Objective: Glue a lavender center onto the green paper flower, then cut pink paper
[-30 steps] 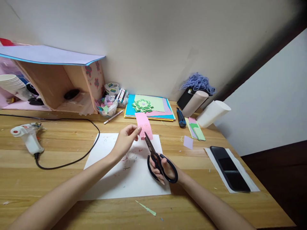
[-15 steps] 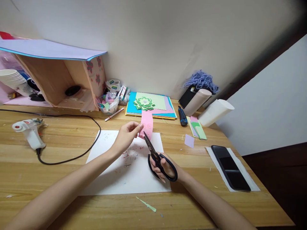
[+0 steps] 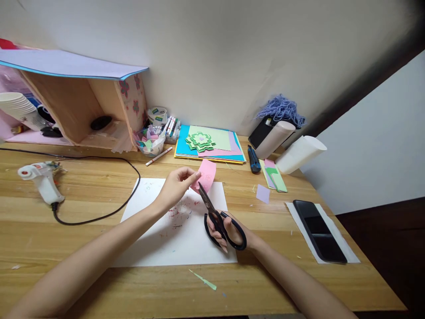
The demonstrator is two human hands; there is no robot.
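Between thumb and fingers, my left hand (image 3: 179, 186) pinches a strip of pink paper (image 3: 206, 173) with faint drawn shapes on it. My right hand (image 3: 229, 232) grips black-handled scissors (image 3: 212, 212), thumb and fingers through the loops. The blade tips meet the lower edge of the pink paper, close beside my left fingertips. Whether the blades are parted at the tips is hard to make out. Both hands are above a white sheet (image 3: 149, 248) marked with coloured specks on the table.
Behind lie stacked coloured papers (image 3: 186, 146) bearing a green paper flower (image 3: 200, 141). A hot glue gun (image 3: 43, 181) with its cord is at left, near a decorated box (image 3: 133, 106). To the right are a utility knife (image 3: 254, 159), paper pieces (image 3: 274, 177) and a phone (image 3: 318, 230).
The pink paper has turned, its far end tilting right and coming nearer. Both hands keep almost the same place, and the view has shifted slightly.
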